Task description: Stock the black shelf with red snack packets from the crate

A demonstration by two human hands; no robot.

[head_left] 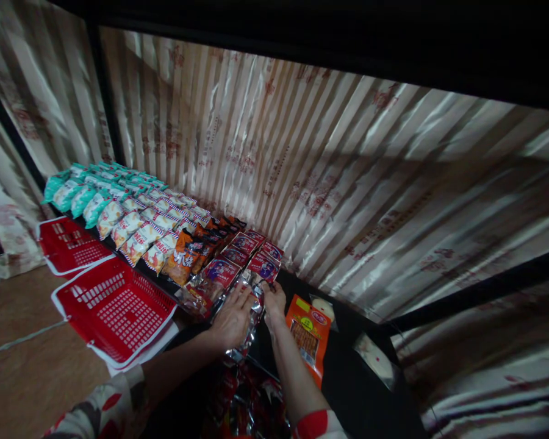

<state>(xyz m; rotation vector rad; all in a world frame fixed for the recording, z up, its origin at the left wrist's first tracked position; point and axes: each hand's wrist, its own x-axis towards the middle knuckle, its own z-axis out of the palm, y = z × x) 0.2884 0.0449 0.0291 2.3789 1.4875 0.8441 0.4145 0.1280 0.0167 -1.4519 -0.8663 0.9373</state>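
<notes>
My left hand (233, 318) lies with fingers stretched out on a shiny silver snack packet (243, 352). At the packet's upper right edge, my right hand (274, 303) has its fingers curled in and grips it. The packet's face is mostly covered by my hands. Just beyond are rows of red-and-purple snack packets (263, 266), with clear lower parts showing on some. To the right of my right forearm, an orange snack bag (308, 332) lies flat on the black shelf (348, 378). More dark red packets (244, 402) sit below my wrists, dim and partly hidden.
Orange-black bags (185, 259), white striped bags (139, 241) and teal bags (82, 200) fill the shelf leftward. Two red baskets (119, 305) stand at its front left. Pale packages (375, 360) lie at right. A curtain (256, 134) hangs behind, between black frame bars.
</notes>
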